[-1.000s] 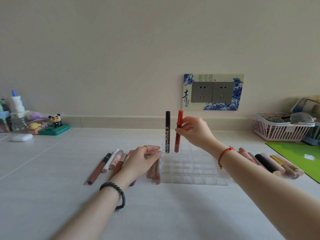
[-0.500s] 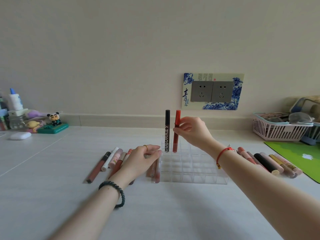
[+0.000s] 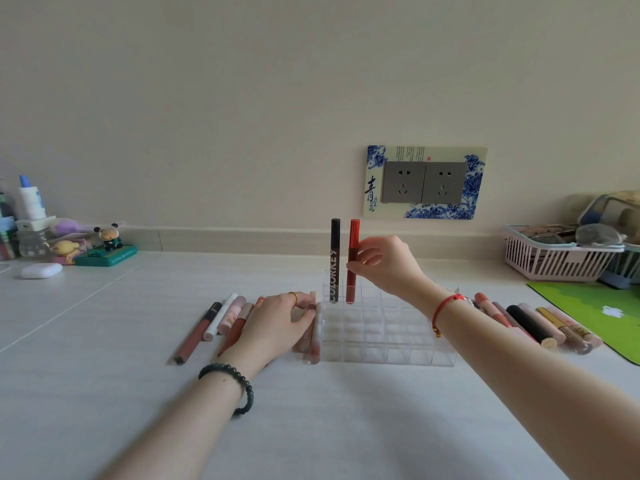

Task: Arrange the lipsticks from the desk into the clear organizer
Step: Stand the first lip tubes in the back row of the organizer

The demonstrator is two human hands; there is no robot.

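Note:
A clear organizer (image 3: 391, 344) with a grid of cells sits mid-desk. In its far left cells stand a black lipstick (image 3: 334, 261) and, beside it, a red lipstick (image 3: 353, 261). My right hand (image 3: 384, 263) pinches the red lipstick, which stands upright in its cell. My left hand (image 3: 277, 323) rests against the organizer's left wall, fingers lying over lipsticks there. Several lipsticks (image 3: 221, 320) lie on the desk left of the organizer, and several more lipsticks (image 3: 533, 323) lie to its right.
A pink basket (image 3: 557, 259) full of items stands at the back right, with a green mat (image 3: 602, 313) in front of it. Bottles, small figurines (image 3: 107, 242) and a white case (image 3: 41, 270) crowd the back left. A wall socket plate (image 3: 424, 181) is behind the organizer.
The red lipstick has gone down from a slight tilt to upright, deeper in its cell, with my right hand still on it. My left hand has stayed at the organizer's left wall.

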